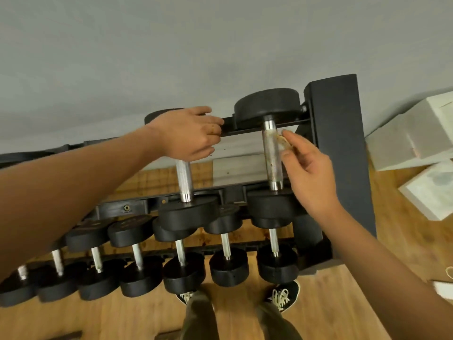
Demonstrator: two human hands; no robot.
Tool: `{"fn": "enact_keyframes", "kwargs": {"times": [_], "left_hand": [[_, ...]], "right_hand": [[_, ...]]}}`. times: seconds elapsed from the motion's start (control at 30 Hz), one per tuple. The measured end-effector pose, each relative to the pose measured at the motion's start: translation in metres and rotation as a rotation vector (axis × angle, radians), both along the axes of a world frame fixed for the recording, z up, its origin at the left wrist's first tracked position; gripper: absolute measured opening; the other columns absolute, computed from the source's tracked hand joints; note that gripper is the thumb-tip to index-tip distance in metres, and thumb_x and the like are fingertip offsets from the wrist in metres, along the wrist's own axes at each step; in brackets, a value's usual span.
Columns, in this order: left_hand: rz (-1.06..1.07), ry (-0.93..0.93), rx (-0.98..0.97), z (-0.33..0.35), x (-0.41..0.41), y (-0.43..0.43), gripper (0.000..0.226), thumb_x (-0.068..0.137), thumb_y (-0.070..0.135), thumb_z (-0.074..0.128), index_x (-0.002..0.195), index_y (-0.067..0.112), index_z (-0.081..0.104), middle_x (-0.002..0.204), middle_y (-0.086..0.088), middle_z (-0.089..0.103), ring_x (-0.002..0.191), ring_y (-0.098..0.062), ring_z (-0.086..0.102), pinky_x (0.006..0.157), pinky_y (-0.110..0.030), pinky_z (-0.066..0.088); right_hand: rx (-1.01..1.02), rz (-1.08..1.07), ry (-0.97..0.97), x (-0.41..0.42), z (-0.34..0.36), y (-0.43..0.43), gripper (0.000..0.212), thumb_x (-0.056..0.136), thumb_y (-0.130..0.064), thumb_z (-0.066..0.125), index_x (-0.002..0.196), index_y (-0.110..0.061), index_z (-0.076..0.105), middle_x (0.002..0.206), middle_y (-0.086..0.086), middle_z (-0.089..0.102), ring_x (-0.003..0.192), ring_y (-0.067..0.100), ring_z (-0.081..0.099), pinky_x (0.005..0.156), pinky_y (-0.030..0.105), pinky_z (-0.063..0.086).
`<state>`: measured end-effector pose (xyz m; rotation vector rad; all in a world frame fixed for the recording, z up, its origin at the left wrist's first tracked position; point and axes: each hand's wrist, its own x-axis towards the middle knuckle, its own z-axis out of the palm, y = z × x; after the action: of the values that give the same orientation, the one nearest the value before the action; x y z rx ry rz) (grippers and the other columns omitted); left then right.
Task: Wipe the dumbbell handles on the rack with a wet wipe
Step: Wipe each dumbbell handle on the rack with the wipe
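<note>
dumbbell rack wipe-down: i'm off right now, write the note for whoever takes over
Left hand: grips the upper end of the knurled steel handle of the second top-row dumbbell.
Right hand: pinches a crumpled brown-stained wet wipe against the spotted steel handle of the end dumbbell.
Done: wipe is soiled; that handle shows brown spots.
To do: finish it; the lower-row handles' state is unclear.

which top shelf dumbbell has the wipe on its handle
The right top dumbbell, beside the rack upright: the right hand pinches the wipe against its stained handle. The left top dumbbell has only the left hand gripping it.
</note>
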<state>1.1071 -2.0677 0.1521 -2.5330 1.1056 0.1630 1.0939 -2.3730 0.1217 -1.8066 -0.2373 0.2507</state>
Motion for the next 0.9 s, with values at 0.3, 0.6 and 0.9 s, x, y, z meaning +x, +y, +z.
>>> {"fn": "enact_keyframes", "kwargs": {"times": [0.3, 0.6, 0.9], "left_hand": [[0.004, 0.047, -0.091, 0.001, 0.002, 0.014, 0.041, 0.106, 0.031, 0.042, 0.105, 0.006, 0.074, 0.110, -0.012, 0.072, 0.120, -0.032, 0.062, 0.114, -0.050, 0.041], [-0.071, -0.190, -0.196, -0.004, -0.008, 0.028, 0.031, 0.102, 0.030, 0.059, 0.119, 0.010, 0.075, 0.123, -0.009, 0.074, 0.120, -0.029, 0.067, 0.110, -0.047, 0.046], [-0.085, -0.235, -0.229, -0.008, -0.008, 0.031, 0.030, 0.104, 0.030, 0.058, 0.118, 0.011, 0.076, 0.122, -0.007, 0.074, 0.120, -0.027, 0.067, 0.109, -0.045, 0.048]], "right_hand": [[0.208, -0.168, 0.306, 0.032, -0.028, 0.003, 0.027, 0.102, -0.022, 0.056, 0.125, -0.020, 0.069, 0.112, -0.009, 0.073, 0.107, 0.005, 0.066, 0.103, 0.034, 0.051], [0.316, -0.104, 0.382, 0.043, -0.035, 0.010, 0.018, 0.096, -0.011, 0.065, 0.111, -0.014, 0.075, 0.109, 0.000, 0.076, 0.107, 0.014, 0.069, 0.103, 0.037, 0.051], [0.264, -0.068, 0.396, 0.059, -0.035, 0.007, 0.018, 0.086, -0.006, 0.074, 0.101, -0.014, 0.075, 0.098, 0.005, 0.076, 0.088, 0.015, 0.071, 0.078, 0.029, 0.055]]}}
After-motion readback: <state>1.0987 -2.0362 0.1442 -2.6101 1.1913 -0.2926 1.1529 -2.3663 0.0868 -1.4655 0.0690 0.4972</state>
